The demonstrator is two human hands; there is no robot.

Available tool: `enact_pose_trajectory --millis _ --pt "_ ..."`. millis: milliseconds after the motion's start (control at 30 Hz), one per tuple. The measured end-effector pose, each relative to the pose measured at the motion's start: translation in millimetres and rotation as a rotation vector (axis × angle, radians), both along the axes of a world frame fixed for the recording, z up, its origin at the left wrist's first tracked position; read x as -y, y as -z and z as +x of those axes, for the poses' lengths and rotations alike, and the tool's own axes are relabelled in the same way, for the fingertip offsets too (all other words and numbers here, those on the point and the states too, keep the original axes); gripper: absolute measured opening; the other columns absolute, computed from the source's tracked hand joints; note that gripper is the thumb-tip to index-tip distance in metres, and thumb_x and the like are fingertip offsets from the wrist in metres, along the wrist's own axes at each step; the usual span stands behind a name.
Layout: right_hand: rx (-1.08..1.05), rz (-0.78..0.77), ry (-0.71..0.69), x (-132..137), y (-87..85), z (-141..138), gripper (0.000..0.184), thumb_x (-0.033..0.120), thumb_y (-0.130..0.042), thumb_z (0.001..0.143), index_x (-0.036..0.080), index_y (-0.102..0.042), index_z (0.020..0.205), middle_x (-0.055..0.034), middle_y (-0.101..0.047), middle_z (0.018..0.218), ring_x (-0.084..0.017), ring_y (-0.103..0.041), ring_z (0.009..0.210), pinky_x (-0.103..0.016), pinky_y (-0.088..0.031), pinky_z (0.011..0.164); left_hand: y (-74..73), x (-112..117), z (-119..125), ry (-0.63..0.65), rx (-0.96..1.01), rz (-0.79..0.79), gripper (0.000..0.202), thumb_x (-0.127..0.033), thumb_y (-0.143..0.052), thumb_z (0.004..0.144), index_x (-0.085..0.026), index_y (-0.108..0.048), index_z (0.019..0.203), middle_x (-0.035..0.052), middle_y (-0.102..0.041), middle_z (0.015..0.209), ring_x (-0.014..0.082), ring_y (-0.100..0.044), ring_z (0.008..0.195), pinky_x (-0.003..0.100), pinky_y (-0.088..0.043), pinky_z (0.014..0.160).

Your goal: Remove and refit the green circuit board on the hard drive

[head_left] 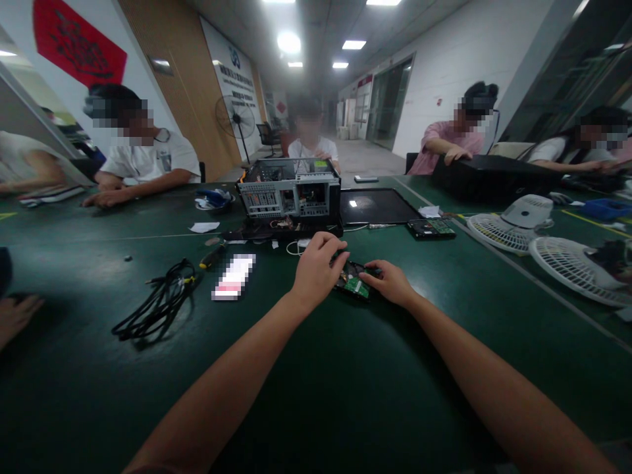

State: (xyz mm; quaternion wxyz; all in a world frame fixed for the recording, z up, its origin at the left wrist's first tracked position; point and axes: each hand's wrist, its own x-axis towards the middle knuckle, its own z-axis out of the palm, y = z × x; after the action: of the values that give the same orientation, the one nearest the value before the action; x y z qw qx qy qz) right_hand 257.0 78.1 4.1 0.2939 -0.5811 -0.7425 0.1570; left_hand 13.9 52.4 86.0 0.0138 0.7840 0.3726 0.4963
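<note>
A hard drive (354, 284) with a green circuit board facing up lies on the dark green table (316, 368) in front of me. My left hand (318, 266) curls over its left end, fingers closed on its edge. My right hand (390, 282) presses on its right side, fingers together on the drive. An open computer case (289, 191) stands just beyond the hands. Part of the drive is hidden under my left hand.
A bundle of black cables (158, 303) and a screwdriver (212, 255) lie to the left. A black side panel (378, 206) and a second drive (430, 228) sit right of the case. Fan grilles (573, 263) lie far right. Several people sit around the table.
</note>
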Motion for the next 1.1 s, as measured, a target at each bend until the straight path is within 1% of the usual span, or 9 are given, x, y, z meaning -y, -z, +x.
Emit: enact_pose_trajectory --millis 67,233,400,567,633,767,833,933,1100 --pt "-0.005 -0.004 0.006 0.0 0.3 -0.1 0.041 0.052 -0.069 0.088 0.021 -0.071 0.114 -0.0076 -0.073 0.105 -0.020 -0.066 0.080 -0.032 -0.051 0.072 -0.9 0.0 -0.4 0.012 -0.006 -0.001 0.019 -0.013 -0.065 0.092 -0.021 -0.065 0.109 0.0061 -0.062 0.111 0.0198 -0.063 0.100 0.037 -0.058 0.088" --pt "-0.015 -0.001 0.002 0.0 0.6 0.2 0.040 0.051 -0.069 0.087 0.021 -0.071 0.113 -0.0073 -0.073 0.105 -0.019 -0.065 0.080 -0.031 -0.051 0.072 -0.1 -0.7 0.1 0.055 0.000 -0.011 0.026 -0.008 -0.060 0.092 -0.021 -0.065 0.114 0.0070 -0.064 0.117 0.0208 -0.064 0.108 0.040 -0.058 0.094" --pt "-0.011 -0.002 -0.003 -1.7 2.9 0.9 0.040 0.051 -0.068 0.088 0.020 -0.070 0.114 -0.0076 -0.073 0.106 -0.019 -0.065 0.081 -0.031 -0.050 0.073 4.9 -1.1 2.7 0.067 0.061 -0.037 0.022 -0.015 -0.069 0.090 -0.021 -0.066 0.112 0.0069 -0.062 0.118 0.0192 -0.064 0.107 0.038 -0.060 0.093" --pt "-0.005 -0.001 -0.013 -2.2 3.4 0.6 0.041 0.052 -0.067 0.089 0.020 -0.070 0.114 -0.0074 -0.072 0.105 -0.019 -0.065 0.081 -0.031 -0.050 0.072 5.7 0.2 4.3 0.082 0.098 -0.063 0.021 -0.021 -0.075 0.088 -0.019 -0.064 0.106 0.0064 -0.062 0.113 0.0186 -0.065 0.104 0.037 -0.061 0.090" --pt "0.002 0.003 -0.014 -1.5 2.5 0.5 0.041 0.052 -0.067 0.089 0.020 -0.070 0.114 -0.0073 -0.072 0.105 -0.019 -0.065 0.081 -0.031 -0.049 0.072 5.4 0.1 4.2 0.065 0.104 -0.052 0.023 -0.022 -0.077 0.086 -0.019 -0.063 0.103 0.0055 -0.063 0.111 0.0182 -0.065 0.103 0.036 -0.060 0.089" --pt "-0.004 0.007 -0.011 0.1 0.7 0.4 0.038 0.050 -0.069 0.088 0.021 -0.071 0.113 -0.0075 -0.073 0.106 -0.020 -0.065 0.083 -0.032 -0.050 0.074 5.1 -1.4 2.4 0.013 0.107 -0.040 0.021 -0.025 -0.079 0.085 -0.021 -0.062 0.097 0.0035 -0.068 0.103 0.0193 -0.067 0.098 0.039 -0.059 0.089" --pt "-0.014 0.007 -0.007 0.5 0.5 0.2 0.038 0.050 -0.069 0.088 0.021 -0.071 0.113 -0.0076 -0.073 0.107 -0.020 -0.066 0.083 -0.032 -0.050 0.074 4.5 -1.9 1.3 0.006 0.098 -0.047 0.019 -0.025 -0.078 0.086 -0.021 -0.062 0.096 0.0029 -0.069 0.102 0.0197 -0.068 0.096 0.039 -0.059 0.088" --pt "-0.025 0.011 -0.006 0.5 0.8 0.3 0.039 0.050 -0.069 0.088 0.021 -0.071 0.113 -0.0075 -0.073 0.106 -0.020 -0.066 0.082 -0.032 -0.051 0.074 2.9 -1.6 0.6 0.030 0.077 -0.053 0.015 -0.020 -0.072 0.090 -0.022 -0.061 0.100 0.0032 -0.071 0.105 0.0199 -0.069 0.098 0.039 -0.058 0.088" --pt "-0.022 0.010 -0.003 -0.6 1.5 1.1 0.039 0.051 -0.069 0.087 0.021 -0.071 0.113 -0.0074 -0.073 0.105 -0.020 -0.066 0.082 -0.033 -0.052 0.075 1.5 0.0 1.7 0.070 0.032 -0.043 0.021 -0.014 -0.063 0.092 -0.023 -0.061 0.111 0.0046 -0.069 0.112 0.0207 -0.067 0.105 0.040 -0.057 0.092"
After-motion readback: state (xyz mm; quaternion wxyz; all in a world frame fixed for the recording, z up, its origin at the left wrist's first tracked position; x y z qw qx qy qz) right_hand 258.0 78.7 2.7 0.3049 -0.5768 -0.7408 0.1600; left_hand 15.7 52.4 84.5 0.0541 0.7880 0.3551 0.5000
